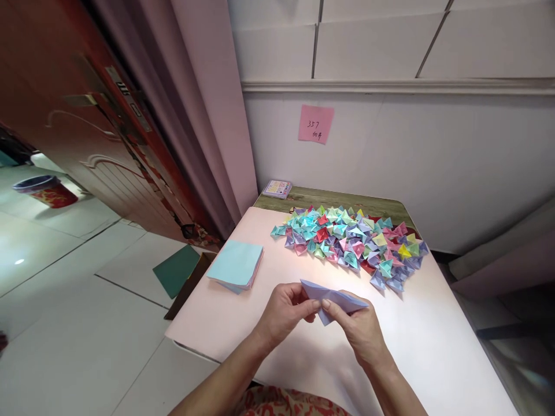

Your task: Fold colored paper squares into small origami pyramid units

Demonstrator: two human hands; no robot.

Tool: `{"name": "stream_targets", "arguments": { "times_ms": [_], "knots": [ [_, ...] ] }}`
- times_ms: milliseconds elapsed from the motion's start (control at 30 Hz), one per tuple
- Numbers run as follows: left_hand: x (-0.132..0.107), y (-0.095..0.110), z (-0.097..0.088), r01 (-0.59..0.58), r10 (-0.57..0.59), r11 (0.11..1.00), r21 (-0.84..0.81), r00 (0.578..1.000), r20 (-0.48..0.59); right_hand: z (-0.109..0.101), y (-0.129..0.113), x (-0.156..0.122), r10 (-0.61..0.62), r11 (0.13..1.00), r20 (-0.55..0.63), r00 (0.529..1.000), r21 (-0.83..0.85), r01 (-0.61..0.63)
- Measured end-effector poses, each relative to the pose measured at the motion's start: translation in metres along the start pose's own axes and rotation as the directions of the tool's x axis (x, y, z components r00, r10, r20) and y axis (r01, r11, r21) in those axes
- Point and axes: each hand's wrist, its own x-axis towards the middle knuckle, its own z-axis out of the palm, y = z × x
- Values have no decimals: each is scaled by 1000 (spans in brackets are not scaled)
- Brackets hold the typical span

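A lavender sheet of origami paper (333, 297), folded into a wide shape with a point facing down, is held above the table between both hands. My left hand (284, 309) pinches its left part, thumb near the middle fold. My right hand (362, 329) grips the right part, its thumb pressed close to the other thumb and its fingers hidden behind the paper. Beyond the hands lies a large pile of small folded paper pieces (347, 240) in many colours. To the left sits a stack of square paper (236, 263) with a light blue sheet on top.
The table has a pale pink cover (203, 323). At its far left corner rests a pack with a printed cover (277, 189). A pink note (316, 124) is stuck to the wall. On the floor at left are a green-topped box (176, 270) and a bin (50, 193).
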Motion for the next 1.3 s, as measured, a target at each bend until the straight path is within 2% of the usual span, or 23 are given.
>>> {"name": "stream_targets", "arguments": {
  "times_ms": [233,467,533,600,633,667,700,767,800,833,933,1033,1100,1200,1300],
  "knots": [
    [1,7,-8,-55,57,998,26,992,-112,-3,-2,-5,56,998,16,998,4,-56],
    [2,12,-10,-100,95,995,-16,976,-196,-1,-5,-3,50,999,20,999,12,-50],
    [2,17,-15,-128,106,990,-56,952,-288,-1,-6,-3,40,999,6,999,13,-40],
    [1,21,-19,-174,127,981,-83,907,-403,-2,-6,-3,13,1000,-42,999,21,-12],
    [0,21,-19,-185,130,979,-88,891,-434,-1,-6,-3,-11,1000,-80,997,26,13],
    [-1,20,-17,-174,117,980,-94,895,-431,0,-6,-3,-37,999,-123,992,28,41],
    [-3,17,-14,-131,82,986,-106,922,-378,2,-6,-2,-61,997,-165,984,25,67],
    [-6,9,-3,16,-43,987,-160,984,-171,8,-6,-2,-102,994,-224,969,10,107],
    [-8,3,4,74,-90,979,-189,993,-81,11,-7,-2,-122,992,-237,964,1,126],
    [-9,-2,10,91,-103,974,-207,993,-50,15,-7,-3,-143,989,-240,960,-8,145],
    [-8,-13,19,73,-90,966,-249,994,-57,20,-8,-6,-201,979,-216,956,-16,202],
    [-6,-14,14,48,-53,962,-269,999,-12,14,-8,-10,-227,973,-148,963,11,231],
    [-4,-12,7,41,-27,960,-277,998,53,6,-8,-11,-210,968,-94,973,121,221],
    [-3,-11,-1,44,-8,961,-272,991,132,-6,-12,-12,-107,927,-8,994,360,103],
    [-1,-12,-5,39,10,964,-262,983,184,-11,-21,-10,21,908,69,997,417,-48]
  ]
}}
